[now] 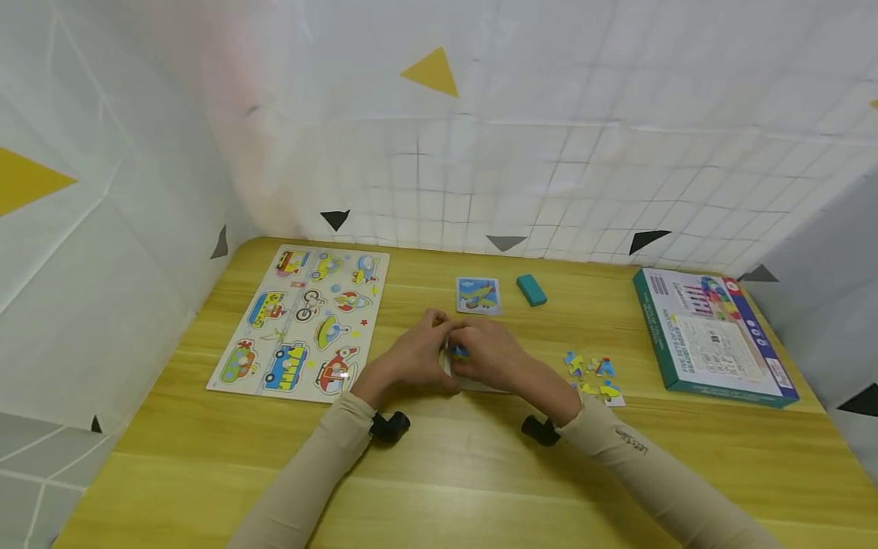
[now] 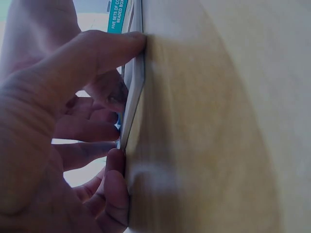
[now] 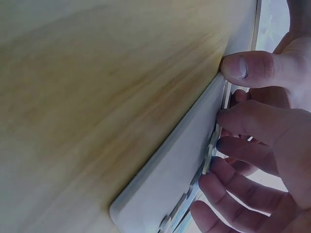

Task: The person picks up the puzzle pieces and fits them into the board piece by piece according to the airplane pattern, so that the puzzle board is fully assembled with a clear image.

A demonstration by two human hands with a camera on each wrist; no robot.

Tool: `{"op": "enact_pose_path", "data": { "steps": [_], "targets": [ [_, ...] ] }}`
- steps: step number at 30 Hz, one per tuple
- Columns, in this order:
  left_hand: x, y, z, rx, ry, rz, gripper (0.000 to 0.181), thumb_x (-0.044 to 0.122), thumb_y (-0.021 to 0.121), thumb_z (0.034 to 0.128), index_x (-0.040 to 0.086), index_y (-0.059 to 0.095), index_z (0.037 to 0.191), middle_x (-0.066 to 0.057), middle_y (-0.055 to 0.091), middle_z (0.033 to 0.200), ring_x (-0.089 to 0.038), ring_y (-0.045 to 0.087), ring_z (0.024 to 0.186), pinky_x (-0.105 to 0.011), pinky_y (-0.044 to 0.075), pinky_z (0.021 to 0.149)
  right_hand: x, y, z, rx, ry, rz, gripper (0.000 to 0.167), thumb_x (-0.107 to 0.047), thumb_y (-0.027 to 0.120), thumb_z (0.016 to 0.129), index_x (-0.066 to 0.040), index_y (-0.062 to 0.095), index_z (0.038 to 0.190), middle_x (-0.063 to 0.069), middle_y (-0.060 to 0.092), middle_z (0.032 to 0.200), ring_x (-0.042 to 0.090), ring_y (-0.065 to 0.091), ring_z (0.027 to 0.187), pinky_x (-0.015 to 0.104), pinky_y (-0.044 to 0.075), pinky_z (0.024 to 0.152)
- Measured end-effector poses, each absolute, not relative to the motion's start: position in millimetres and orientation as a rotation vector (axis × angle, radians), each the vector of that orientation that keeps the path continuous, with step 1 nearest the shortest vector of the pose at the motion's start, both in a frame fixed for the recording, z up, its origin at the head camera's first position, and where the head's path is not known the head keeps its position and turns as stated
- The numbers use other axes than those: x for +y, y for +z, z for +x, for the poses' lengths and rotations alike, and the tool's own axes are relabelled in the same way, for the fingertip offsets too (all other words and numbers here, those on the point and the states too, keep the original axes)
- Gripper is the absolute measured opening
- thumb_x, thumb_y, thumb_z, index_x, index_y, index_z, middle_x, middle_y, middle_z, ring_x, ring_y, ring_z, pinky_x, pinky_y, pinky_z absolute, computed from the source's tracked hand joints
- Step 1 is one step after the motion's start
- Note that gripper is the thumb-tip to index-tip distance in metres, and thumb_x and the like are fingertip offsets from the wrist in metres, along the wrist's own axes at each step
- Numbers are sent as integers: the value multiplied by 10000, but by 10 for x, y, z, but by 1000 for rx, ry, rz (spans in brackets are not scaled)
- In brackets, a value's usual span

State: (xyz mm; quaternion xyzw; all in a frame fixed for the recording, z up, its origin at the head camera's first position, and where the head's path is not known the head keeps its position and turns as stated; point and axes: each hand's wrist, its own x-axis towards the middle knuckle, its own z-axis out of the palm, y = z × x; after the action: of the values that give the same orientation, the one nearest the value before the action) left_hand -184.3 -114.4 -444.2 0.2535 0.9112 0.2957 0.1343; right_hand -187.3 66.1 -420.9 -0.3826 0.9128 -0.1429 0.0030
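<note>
My left hand [image 1: 414, 354] is at the left end of a pale puzzle tray [image 3: 167, 177], its thumb against the near edge and its fingers round the far side. Over the tray, my right hand [image 1: 490, 352] has curled fingers on a small blue jigsaw piece [image 1: 459, 351], mostly covered by them. In the right wrist view, several thin pieces show along the tray's upper face. The tray's interior is largely hidden by both hands. Beyond the hands lies a square picture card [image 1: 478, 296] with a yellow airplane. Loose jigsaw pieces [image 1: 605, 368] lie right of the right hand.
A knob puzzle board [image 1: 302, 328] with vehicle pictures lies on the left. Behind the loose pieces is a teal block [image 1: 531, 290]. A teal and white bead-set box [image 1: 713, 335] lies at the right. White sheeting [image 1: 549, 137] rises behind the wooden table [image 1: 439, 488].
</note>
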Motion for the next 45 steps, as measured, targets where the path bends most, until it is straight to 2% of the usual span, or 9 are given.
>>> {"op": "enact_pose_path", "data": {
  "steps": [6,13,21,35,40,45],
  "targets": [
    [-1139,-4437,-1840,2645,863,733,1014,369,903,676,176,401,1535,-67,320,1442,-189,508,1097,-330,452,938,656,-4206,-1874,2859,-476,-1186,170,-201,832,815,-97,776,937,21,695,987,182,614,855,339,518,682],
    [-1143,-4423,-1844,2649,853,732,1016,370,896,673,171,398,1536,-74,322,1440,-201,509,1112,-338,444,964,657,-4208,-1887,2839,-504,-1192,122,-150,810,827,-75,775,916,34,673,886,182,590,808,340,506,684],
    [-1151,-4411,-1843,2647,869,737,1016,368,901,673,165,401,1534,-76,331,1439,-210,512,1124,-356,446,970,655,-4211,-1899,2832,-516,-1254,171,-189,828,812,-76,765,924,35,688,945,174,607,821,327,511,683],
    [-1133,-4424,-1845,2657,850,741,1001,399,894,665,157,430,1518,-82,335,1426,-217,525,1074,-355,467,925,688,-4240,-1903,2843,-497,-1251,171,-190,826,814,-76,764,926,30,686,922,172,606,814,322,510,683],
    [-1140,-4427,-1847,2650,871,736,1005,376,895,667,195,413,1530,-71,334,1418,-216,521,1080,-358,461,929,671,-4222,-1902,2838,-521,-1271,94,-141,819,819,-78,764,863,27,700,968,151,604,772,300,500,660],
    [-1143,-4432,-1842,2642,880,742,993,363,891,670,212,410,1526,-71,330,1424,-218,522,1095,-360,459,937,655,-4211,-1883,2803,-564,-1320,54,-76,794,832,-67,748,804,53,691,930,146,582,716,286,482,644]
  ]
}}
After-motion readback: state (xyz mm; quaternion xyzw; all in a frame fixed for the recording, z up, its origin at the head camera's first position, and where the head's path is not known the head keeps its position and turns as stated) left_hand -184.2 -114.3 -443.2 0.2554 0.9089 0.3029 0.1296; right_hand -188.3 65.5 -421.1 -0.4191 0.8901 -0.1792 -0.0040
